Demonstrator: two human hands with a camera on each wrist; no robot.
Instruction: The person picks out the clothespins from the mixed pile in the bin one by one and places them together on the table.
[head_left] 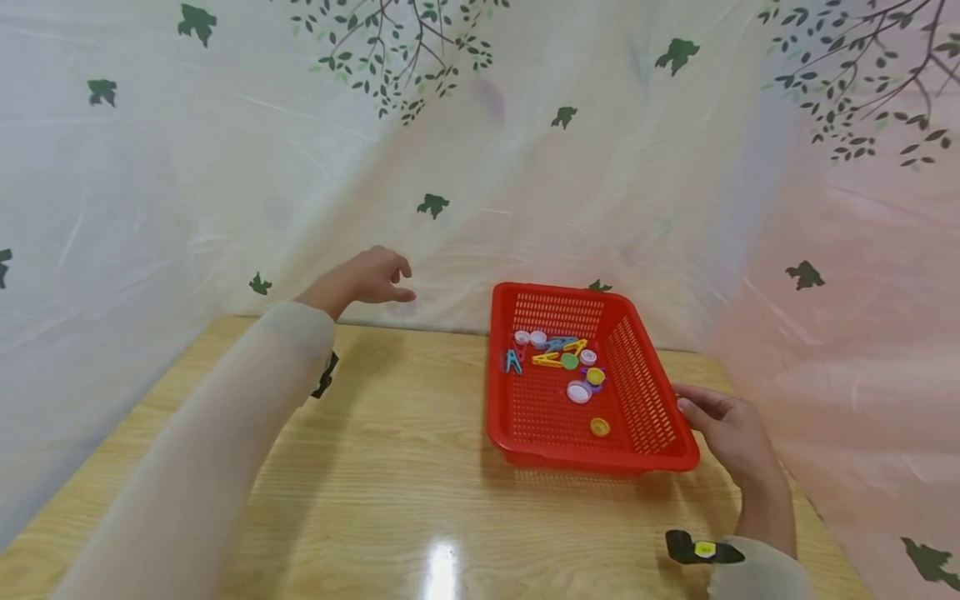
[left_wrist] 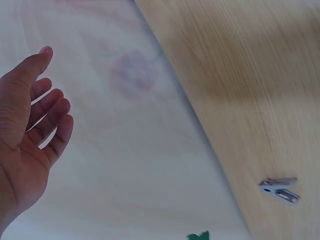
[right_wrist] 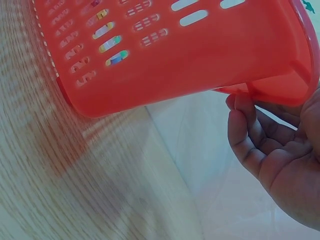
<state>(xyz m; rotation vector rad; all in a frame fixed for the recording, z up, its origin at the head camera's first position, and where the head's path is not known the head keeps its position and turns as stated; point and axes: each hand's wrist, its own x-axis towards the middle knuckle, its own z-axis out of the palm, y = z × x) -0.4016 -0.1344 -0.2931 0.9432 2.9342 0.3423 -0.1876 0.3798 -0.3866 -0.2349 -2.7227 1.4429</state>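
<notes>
- Leaf-printed sheeting [head_left: 337, 167] hung behind the wooden counter [head_left: 405, 467].
- Left: a loose clip [left_wrist: 272, 188] lay near the far edge; the left hand [head_left: 371, 277] hovered, fingers slackly bent, holding nothing.
- Right: a red basket [head_left: 592, 457] penned in clothespins [head_left: 547, 360] and caps [head_left: 578, 392]; the right hand [head_left: 735, 433] gripped its right rim with curled fingers, probably to steady it.

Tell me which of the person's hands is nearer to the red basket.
Right. The right hand has its grip on the rim of the red basket, along the right side. The left hand is well apart, off to the basket's left, not touching it.
</notes>
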